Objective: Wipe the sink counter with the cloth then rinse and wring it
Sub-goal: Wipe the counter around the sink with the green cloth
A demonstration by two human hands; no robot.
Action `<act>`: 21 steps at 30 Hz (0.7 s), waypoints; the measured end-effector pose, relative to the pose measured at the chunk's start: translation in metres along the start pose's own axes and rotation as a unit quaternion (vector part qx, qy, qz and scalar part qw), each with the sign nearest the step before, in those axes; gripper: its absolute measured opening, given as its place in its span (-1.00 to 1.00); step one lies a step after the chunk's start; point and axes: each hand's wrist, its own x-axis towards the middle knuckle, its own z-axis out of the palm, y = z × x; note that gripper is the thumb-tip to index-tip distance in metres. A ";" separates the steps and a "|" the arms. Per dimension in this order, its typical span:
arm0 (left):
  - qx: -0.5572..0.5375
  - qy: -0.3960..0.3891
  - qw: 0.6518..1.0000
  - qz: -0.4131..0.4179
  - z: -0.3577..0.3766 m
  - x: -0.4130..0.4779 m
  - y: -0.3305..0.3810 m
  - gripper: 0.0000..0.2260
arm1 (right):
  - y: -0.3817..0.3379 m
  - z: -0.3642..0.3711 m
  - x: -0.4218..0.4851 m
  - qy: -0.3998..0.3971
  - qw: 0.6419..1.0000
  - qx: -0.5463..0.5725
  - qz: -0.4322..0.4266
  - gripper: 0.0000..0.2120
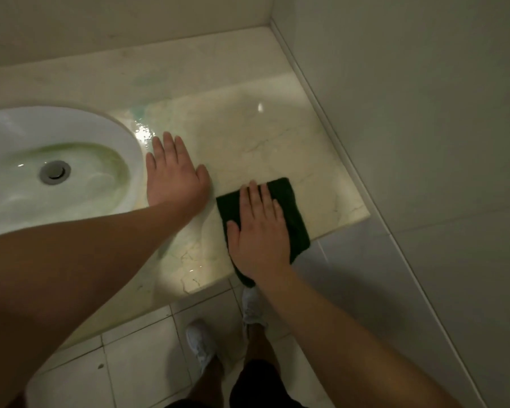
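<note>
A dark green cloth [289, 201] lies flat on the pale marble counter [262, 136], near its front edge, with one corner hanging over. My right hand [258, 231] presses flat on the cloth, fingers spread. Bare on the counter just left of the cloth rests my left hand [171, 175], palm down, fingers apart, beside the rim of the white oval sink [130, 148]. Greenish residue rings the sink bowl around the metal drain [54, 171]. Wet patches shine on the counter by the sink rim.
A tiled wall [424, 113] closes the counter on the right, and a raised ledge [130, 66] runs along the back. Below the counter edge are floor tiles [139, 363] and my two feet in white shoes [200, 343].
</note>
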 end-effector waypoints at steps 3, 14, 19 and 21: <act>0.004 -0.001 1.000 0.000 0.001 0.001 -0.001 -0.36 | 0.057 -0.010 0.005 0.019 0.997 -0.018 0.077 -0.37; 0.016 -0.022 0.999 -0.019 -0.009 0.002 0.000 -0.34 | 0.114 -0.021 0.059 0.005 0.989 -0.063 0.133 -0.33; 0.003 -0.028 0.999 -0.020 -0.011 0.002 -0.002 -0.35 | 0.093 -0.024 0.119 0.011 0.996 -0.033 0.082 -0.36; -0.004 -0.032 0.999 -0.008 -0.011 0.002 -0.004 -0.36 | 0.082 -0.026 0.147 0.008 0.997 -0.032 0.067 -0.36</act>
